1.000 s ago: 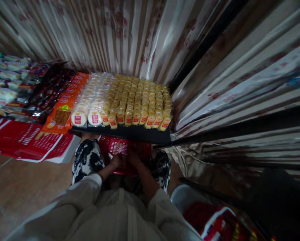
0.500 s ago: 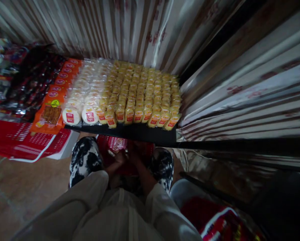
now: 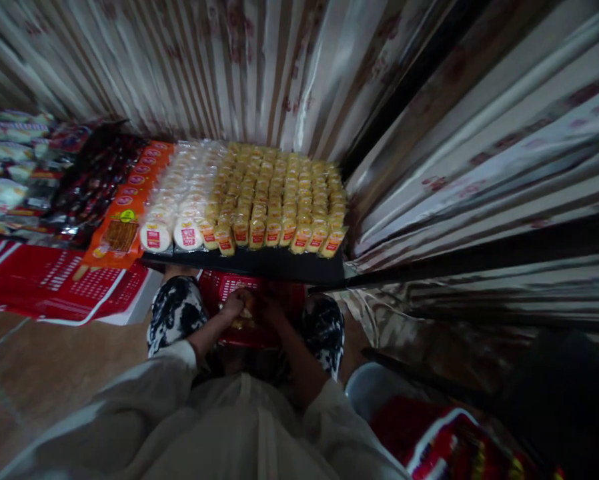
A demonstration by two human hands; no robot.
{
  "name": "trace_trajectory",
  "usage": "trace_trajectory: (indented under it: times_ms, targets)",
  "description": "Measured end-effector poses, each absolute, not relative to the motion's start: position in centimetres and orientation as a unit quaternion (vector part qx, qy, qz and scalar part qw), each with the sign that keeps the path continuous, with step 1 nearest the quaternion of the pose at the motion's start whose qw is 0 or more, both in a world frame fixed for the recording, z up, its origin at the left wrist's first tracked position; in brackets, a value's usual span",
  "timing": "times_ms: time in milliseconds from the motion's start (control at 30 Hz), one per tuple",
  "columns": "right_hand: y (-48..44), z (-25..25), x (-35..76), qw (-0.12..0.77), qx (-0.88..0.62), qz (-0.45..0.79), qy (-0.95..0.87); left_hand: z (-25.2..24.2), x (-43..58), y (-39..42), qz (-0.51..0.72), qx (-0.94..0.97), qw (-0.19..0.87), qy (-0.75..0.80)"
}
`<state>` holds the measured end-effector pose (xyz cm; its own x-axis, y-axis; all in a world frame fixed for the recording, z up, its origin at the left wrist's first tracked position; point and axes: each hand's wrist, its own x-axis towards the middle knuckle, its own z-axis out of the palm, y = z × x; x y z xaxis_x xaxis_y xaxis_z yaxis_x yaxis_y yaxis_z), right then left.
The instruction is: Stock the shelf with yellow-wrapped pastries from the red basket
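Note:
My left hand (image 3: pixel 233 304) is closed at the edge of a small orange-yellow packet (image 3: pixel 248 312), low between my knees. My right hand (image 3: pixel 271 311) is close beside it on the other side, its fingers curled inward in deep shadow; what they grip is too dark to make out. Both hands are over a red plastic basket (image 3: pixel 287 293) with a slotted wall. Beyond them, rows of yellow wrapped snack cakes (image 3: pixel 277 200) stand packed on a black shelf (image 3: pixel 279 265). White round wrapped cakes (image 3: pixel 188 233) line up to their left.
Orange snack packs (image 3: pixel 122 223) and dark packs (image 3: pixel 92 180) lie farther left on the shelf. A red and white bag (image 3: pixel 54 280) hangs below them. A striped curtain (image 3: pixel 259 73) stands behind. At lower right is a grey bin (image 3: pixel 374 387) with red packaging (image 3: pixel 399 423).
The view has shifted slightly. My left hand has risen a little in the basket, and the orange-yellow packet now shows between the hands. My right hand stays close by.

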<state>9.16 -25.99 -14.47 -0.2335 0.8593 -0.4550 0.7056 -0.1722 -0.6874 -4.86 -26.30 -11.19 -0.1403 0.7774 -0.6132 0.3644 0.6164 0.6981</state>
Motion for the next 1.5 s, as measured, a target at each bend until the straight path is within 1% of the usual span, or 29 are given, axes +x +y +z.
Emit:
trace_trajectory:
  times_ms: [100,200,267,533,667,733,800,900,1033,1167,1300,1400,1500]
  targets:
    - [-26.0,-13.3,9.4,0.099,-0.611,0.458,-0.638,-9.4,-5.1,-26.2,0.269,0.346,0.568,0.696]
    - [-26.1,-12.1,9.8,0.163,-0.591,0.469,-0.636,-7.4,-5.2,-26.0,0.315,0.312,0.607,0.659]
    - [-26.3,-11.2,10.2,0.205,-0.579,0.477,-0.628,-6.2,-5.3,-25.9,0.323,0.338,0.607,0.642]
    - [-26.7,-5.8,11.2,0.316,-0.542,0.488,-0.606,-1.7,-4.4,-25.8,0.337,0.505,0.509,0.61]
    - [-25.8,-3.0,11.0,0.386,-0.515,0.497,-0.582,1.5,-3.9,-24.2,0.36,0.58,0.431,0.59]
    - [-25.1,-1.8,11.0,0.412,-0.534,0.444,-0.589,2.7,-3.6,-23.0,0.374,0.612,0.388,0.579]
    - [-24.1,-0.9,11.2,0.427,-0.567,0.356,-0.607,3.5,-3.2,-21.6,0.384,0.637,0.343,0.574]
    - [-22.7,-0.3,11.6,0.438,-0.588,0.244,-0.634,4.0,-2.5,-19.5,0.393,0.662,0.294,0.566]
    - [-20.9,-0.8,12.2,0.441,-0.614,0.163,-0.634,4.0,-1.3,-17.4,0.39,0.683,0.249,0.565]
    - [-19.7,-1.7,12.8,0.441,-0.626,0.138,-0.628,3.3,-0.3,-16.6,0.379,0.687,0.229,0.576]
    - [-19.2,-2.4,13.2,0.456,-0.616,0.133,-0.628,2.4,0.3,-16.4,0.372,0.701,0.173,0.584]
    - [-19.1,-2.7,13.3,0.466,-0.61,0.118,-0.63,1.9,0.6,-16.3,0.381,0.71,0.134,0.576]
    - [-19.0,-2.9,13.4,0.467,-0.61,0.1,-0.632,1.4,0.7,-16.1,0.399,0.702,0.119,0.578]
